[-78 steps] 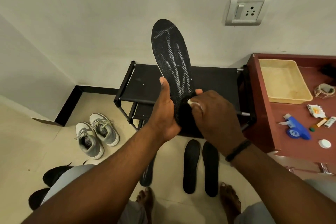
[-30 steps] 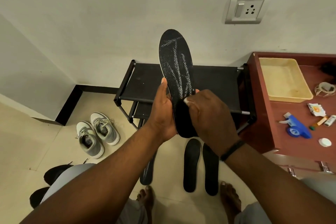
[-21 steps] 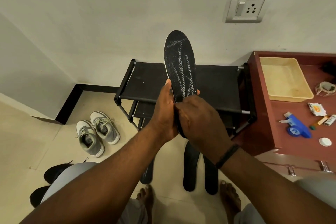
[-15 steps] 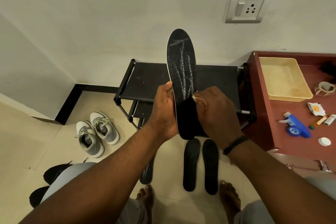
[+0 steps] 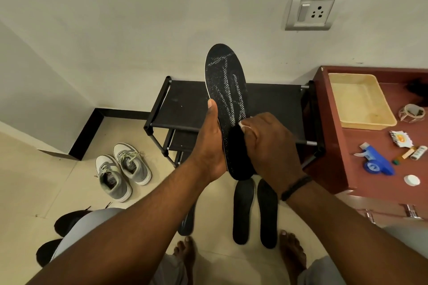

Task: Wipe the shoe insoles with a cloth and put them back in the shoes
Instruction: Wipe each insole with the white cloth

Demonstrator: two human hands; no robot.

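**Floor, rack and table**

The beige tiled floor (image 5: 34,180) carries a pair of grey-and-white sneakers (image 5: 122,169), two black foam insoles (image 5: 254,210) side by side, and a black metal shoe rack (image 5: 185,104). The red-brown wooden table (image 5: 361,183) holds a shallow cream plastic tray (image 5: 361,102), a blue spray bottle (image 5: 376,162) and a white round cap (image 5: 411,180).

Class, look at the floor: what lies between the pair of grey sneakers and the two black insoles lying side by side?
In the head view, a single dark insole, partly hidden by the left forearm, lies between the grey sneakers and the paired insoles.
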